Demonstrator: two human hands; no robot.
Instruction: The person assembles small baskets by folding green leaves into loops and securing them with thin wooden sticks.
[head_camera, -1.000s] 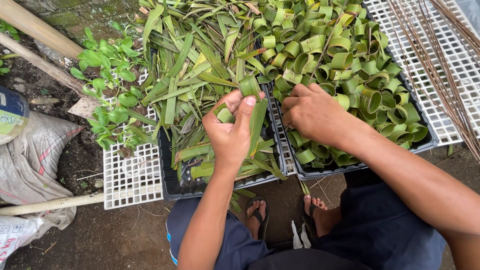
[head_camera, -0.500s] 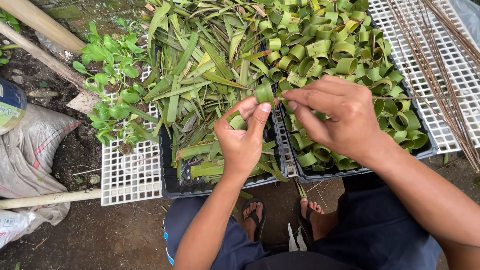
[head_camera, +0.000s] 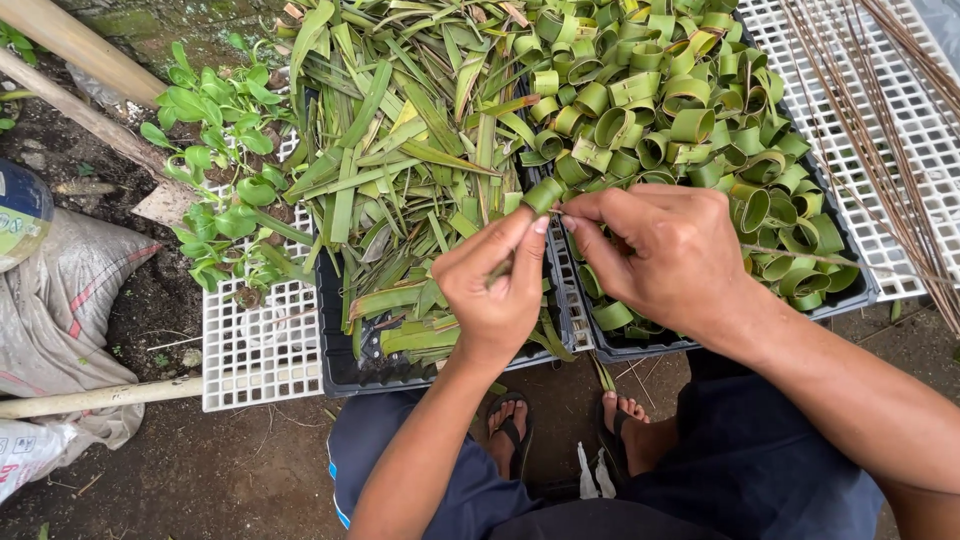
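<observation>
Outdoor spot, flat daylight, no hard shadows. Ground is dark damp soil (head_camera: 200, 470) with bits of debris. White plastic grid panel (head_camera: 255, 345) lies on it at left, another white grid panel (head_camera: 900, 130) at upper right with thin brown sticks (head_camera: 880, 90) across it. Bamboo poles (head_camera: 75, 45) cross the upper left, one more pole (head_camera: 95, 398) lies low. Grey woven sack (head_camera: 55, 300) at left edge, small green plants (head_camera: 215, 150) beside it

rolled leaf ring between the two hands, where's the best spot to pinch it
Pinch the leaf ring across its curved outer wall from the sides, as the left hand does with thumb and forefinger. That probably keeps the coil shut, leaving the end facing the right hand free.
</observation>
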